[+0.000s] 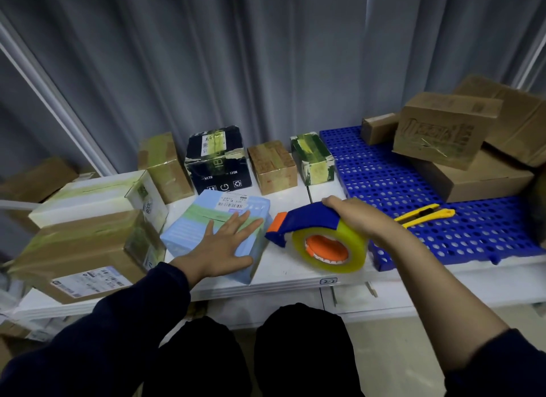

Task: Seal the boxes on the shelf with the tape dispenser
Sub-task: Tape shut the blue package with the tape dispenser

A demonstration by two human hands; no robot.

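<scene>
A light blue box [189,234] with a white label and a band of tape lies on the white shelf [289,272] in front of me. My left hand [221,246] presses flat on its top with straight fingers. My right hand [354,216] grips the blue and orange tape dispenser [310,228] from above; its yellowish clear tape roll [334,249] rests on the shelf just right of the box. The dispenser's orange front end points at the box's right edge.
Several taped boxes line the back: a brown one [165,166], a black one [218,160], a small brown one [271,166], a green one [313,157]. Stacked boxes [88,237] crowd the left. A blue perforated mat [413,189] holds cardboard boxes [443,130] and a yellow utility knife [422,215].
</scene>
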